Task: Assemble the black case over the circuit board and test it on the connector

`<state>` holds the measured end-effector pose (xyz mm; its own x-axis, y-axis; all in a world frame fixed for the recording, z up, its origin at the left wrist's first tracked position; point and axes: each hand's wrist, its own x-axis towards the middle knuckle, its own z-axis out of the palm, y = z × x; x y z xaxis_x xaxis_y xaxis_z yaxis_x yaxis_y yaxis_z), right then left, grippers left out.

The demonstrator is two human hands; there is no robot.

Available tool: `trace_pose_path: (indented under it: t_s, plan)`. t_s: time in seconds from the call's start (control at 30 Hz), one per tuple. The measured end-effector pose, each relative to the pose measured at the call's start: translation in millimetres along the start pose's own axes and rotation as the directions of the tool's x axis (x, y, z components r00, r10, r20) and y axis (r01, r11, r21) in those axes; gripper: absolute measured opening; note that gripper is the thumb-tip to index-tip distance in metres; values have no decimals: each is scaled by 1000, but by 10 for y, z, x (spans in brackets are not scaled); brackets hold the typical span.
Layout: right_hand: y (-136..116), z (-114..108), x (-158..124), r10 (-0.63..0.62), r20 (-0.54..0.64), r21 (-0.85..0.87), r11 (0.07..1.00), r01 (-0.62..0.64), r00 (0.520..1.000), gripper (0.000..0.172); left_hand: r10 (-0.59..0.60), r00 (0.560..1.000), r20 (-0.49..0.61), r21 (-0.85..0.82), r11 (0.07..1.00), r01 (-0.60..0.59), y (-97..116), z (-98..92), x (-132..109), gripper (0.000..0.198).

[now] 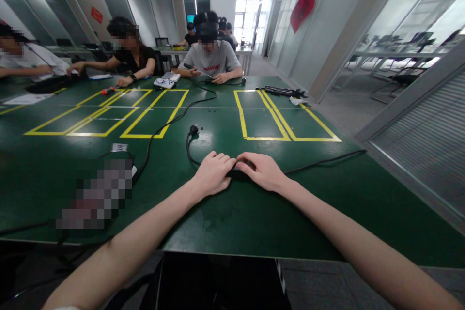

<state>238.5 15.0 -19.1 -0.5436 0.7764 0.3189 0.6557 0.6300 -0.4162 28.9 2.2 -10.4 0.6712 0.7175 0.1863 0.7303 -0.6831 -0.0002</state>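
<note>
Both of my hands rest on the green table (254,213), fingertips meeting over a small black object (234,171) attached to a black cable. My left hand (213,173) curls its fingers down onto the object's left end. My right hand (262,170) covers its right end with fingers bent. From under my left hand the black cable (188,147) loops up to a plug (193,130). Another stretch of cable (327,160) runs off to the right from under my right hand.
Yellow tape rectangles (269,116) mark the tabletop. Another black cable (170,121) crosses the middle. Three people sit at the far side with small devices (164,83). A black tool (281,91) lies far right. A blurred patch (96,193) sits near left. Glass walls stand to the right.
</note>
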Motion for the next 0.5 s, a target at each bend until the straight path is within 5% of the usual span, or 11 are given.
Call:
trace_pose_path:
  t_s: [0.17,0.3,0.5]
  plan:
    - [16,-83,-25,-351,12,-209,915,346,936,29,-68,997,-35,-42,997,67,-81,3,-18,23]
    - [31,-71,-23,-370,-9,-321,881,347,929,28,-44,989,-140,-107,994,29,-174,-1,-57,41]
    - [64,-95,-28,-355,-13,-233,910,342,935,32,85,987,-133,-84,992,-96,-225,-26,-90,32]
